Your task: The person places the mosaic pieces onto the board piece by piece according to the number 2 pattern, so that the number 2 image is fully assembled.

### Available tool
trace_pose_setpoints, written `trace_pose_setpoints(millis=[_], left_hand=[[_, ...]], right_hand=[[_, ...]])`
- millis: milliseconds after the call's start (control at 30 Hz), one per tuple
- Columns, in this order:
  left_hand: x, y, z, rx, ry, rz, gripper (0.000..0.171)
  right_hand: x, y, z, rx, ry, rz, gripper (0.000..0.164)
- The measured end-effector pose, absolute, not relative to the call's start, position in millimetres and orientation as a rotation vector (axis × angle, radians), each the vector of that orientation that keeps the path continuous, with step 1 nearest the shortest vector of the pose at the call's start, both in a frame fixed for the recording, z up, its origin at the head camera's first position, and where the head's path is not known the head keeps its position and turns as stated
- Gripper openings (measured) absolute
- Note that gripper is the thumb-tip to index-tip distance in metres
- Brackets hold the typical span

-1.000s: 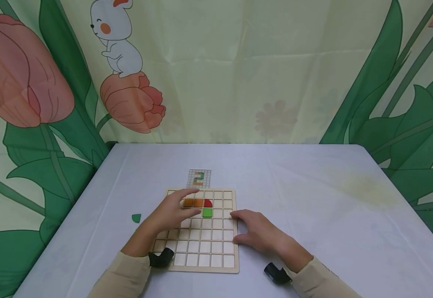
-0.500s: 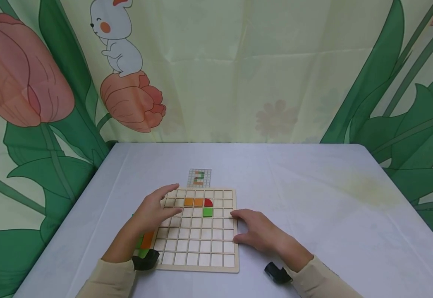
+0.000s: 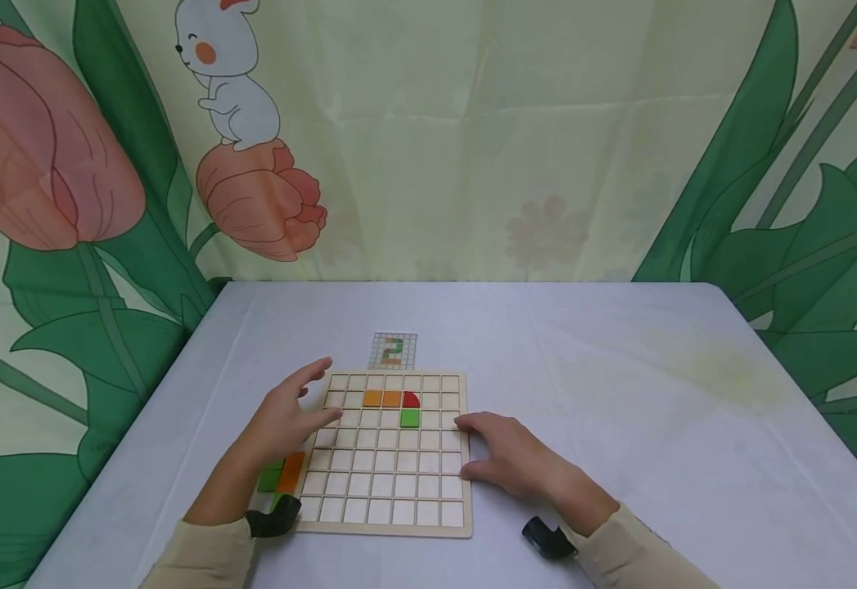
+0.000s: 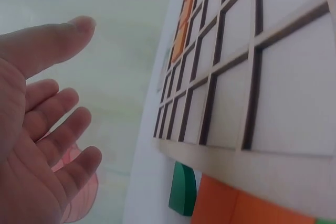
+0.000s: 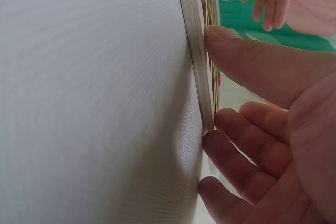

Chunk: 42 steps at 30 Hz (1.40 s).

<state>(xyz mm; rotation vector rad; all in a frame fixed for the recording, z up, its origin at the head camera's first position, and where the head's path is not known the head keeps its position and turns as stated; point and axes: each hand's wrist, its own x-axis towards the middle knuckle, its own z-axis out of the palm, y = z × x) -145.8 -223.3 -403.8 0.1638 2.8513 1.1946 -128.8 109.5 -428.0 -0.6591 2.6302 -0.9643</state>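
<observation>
A wooden grid board (image 3: pixel 384 487) lies flat on the table. In its upper cells sit two orange squares (image 3: pixel 382 398), a red quarter-round tile (image 3: pixel 411 400) and a green square (image 3: pixel 409 418). My left hand (image 3: pixel 275 425) hovers by the board's left edge, thumb and fingers spread; the left wrist view shows nothing in its palm. My right hand (image 3: pixel 512 458) rests its thumb and fingertips against the board's right edge, fingers relaxed. Orange tiles (image 3: pixel 291 472) and green tiles (image 3: pixel 269 478) lie beside the board's left side, partly hidden by my left arm.
Behind the board lies a small pattern card (image 3: pixel 393 351) with an orange and green figure on a grid. A dark green curved piece (image 4: pixel 183 189) stands out beside the board in the left wrist view. A printed cloth backdrop (image 3: pixel 428 139) hangs beyond the table.
My left hand has drawn back leftward from over the board to its left edge, uncovering cells and the tiles beside it. The right hand stays at the board's right edge.
</observation>
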Motion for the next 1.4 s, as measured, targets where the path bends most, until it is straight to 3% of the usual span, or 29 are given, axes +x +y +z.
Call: trace_pose_setpoints(millis=[600,1400], left_hand=[[-138.6,-253.0,-406.3,0.109,2.877,1.206,0.074],[-129.4,-282.8,-425.0,-0.020,2.867,1.041,0.055]], right_hand=[[-129.7,109.9,-427.4,-0.670,2.622,-0.981,0.062],[-129.4,109.1,-428.4,-0.659,2.625,-0.974,0.062]])
